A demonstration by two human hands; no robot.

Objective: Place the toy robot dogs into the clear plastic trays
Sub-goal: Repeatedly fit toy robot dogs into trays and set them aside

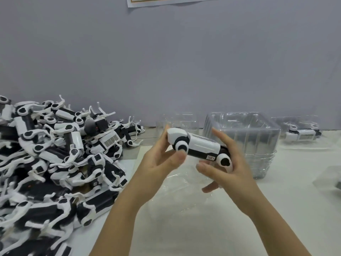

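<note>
The right hand (227,169) is showing up blurred, so its fingers are hard to separate, and the clear tray (184,193) lying on the table (193,237) under both hands is barely reading against the white surface, only its glints giving it away. The paper sheet (171,0) on the wall is being cut off by the top edge, and something pale at the far right edge (330,180) is too cropped to name. Now the action: a toy robot dog (199,146) is being held in the air between the two hands, body lying roughly level, white head end to the left. The left hand (162,161) is gripping the head end, thumb by the front leg joint, while the right hand is curling round the rear end, hiding the legs there. Just behind the right hand a stack of clear plastic trays (247,145) is standing, and farther right a packed tray (300,134) is holding another dog. The pile of toy robot dogs (55,154) is sprawling at the left, running out of view.
</note>
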